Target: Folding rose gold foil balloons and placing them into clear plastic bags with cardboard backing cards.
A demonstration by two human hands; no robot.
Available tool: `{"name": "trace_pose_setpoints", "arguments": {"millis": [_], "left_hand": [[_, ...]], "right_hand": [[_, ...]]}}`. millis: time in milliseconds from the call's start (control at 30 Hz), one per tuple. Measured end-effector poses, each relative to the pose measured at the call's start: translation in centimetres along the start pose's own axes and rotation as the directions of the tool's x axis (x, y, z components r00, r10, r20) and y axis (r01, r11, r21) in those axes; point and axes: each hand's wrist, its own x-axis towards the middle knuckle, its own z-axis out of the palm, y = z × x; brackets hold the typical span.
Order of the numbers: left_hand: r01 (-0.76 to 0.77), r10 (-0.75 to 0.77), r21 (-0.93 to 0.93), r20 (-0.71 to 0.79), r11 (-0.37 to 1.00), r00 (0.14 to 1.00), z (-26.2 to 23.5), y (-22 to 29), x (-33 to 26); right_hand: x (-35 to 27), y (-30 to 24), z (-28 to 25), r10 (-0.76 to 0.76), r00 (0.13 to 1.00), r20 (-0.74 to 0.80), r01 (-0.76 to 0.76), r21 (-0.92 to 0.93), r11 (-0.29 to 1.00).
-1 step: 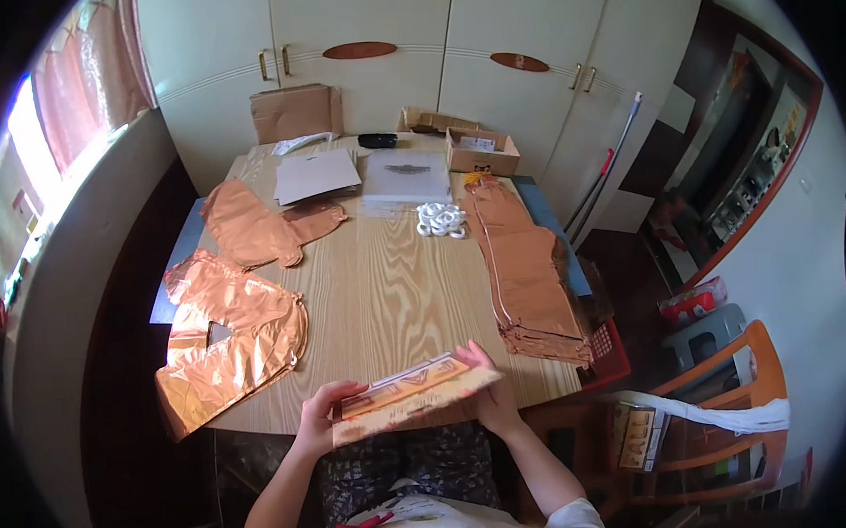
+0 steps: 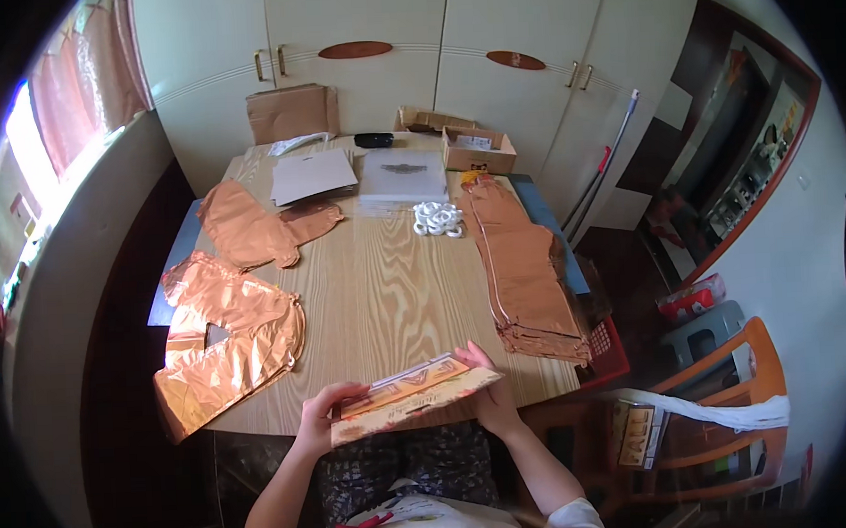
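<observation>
Between my two hands is a flat printed packet (image 2: 412, 399), cream and orange with a row of large letter shapes. It tilts over the near edge of the table, its right end higher than its left. My left hand (image 2: 323, 416) grips the left end, fingers lying along the upper edge. At the opposite end my right hand (image 2: 491, 401) holds on, with the fingertips showing behind the packet. Nearest on the left lie shiny copper foil balloons (image 2: 255, 314), flat and crinkled. A duller stack of flat copper foil balloons (image 2: 261, 224) sits behind them.
A long stack of flat copper foil balloons (image 2: 527, 278) lines the table's right side. White rings (image 2: 437, 220) are heaped mid-table. Farther back are grey-white sheets (image 2: 312, 176), clear plastic bags (image 2: 402, 178) and an open cardboard box (image 2: 479, 151). A wooden chair (image 2: 758, 372) stands at right.
</observation>
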Motion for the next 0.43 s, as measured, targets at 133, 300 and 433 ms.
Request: {"name": "trace_pose_setpoints", "arguments": {"millis": [133, 300, 433], "left_hand": [[-0.158, 0.106, 0.369, 0.158, 0.916, 0.982, -0.1, -0.5, 0.0], [-0.717, 0.598, 0.503, 0.409, 0.482, 0.689, 4.8, 1.7, 1.7], [-0.911, 0.583, 0.396, 0.714, 0.119, 0.387, 9.5, 2.1, 3.0]], "right_hand": [[-0.7, -3.3, -1.3, -0.064, 0.988, -0.139, 0.022, -0.287, 0.958], [-5.1, -4.6, -3.5, -0.103, 0.881, -0.461, 0.032, -0.159, 0.987], [-8.7, -6.5, -4.1, 0.297, 0.927, -0.231, -0.121, 0.564, 0.817]]}}
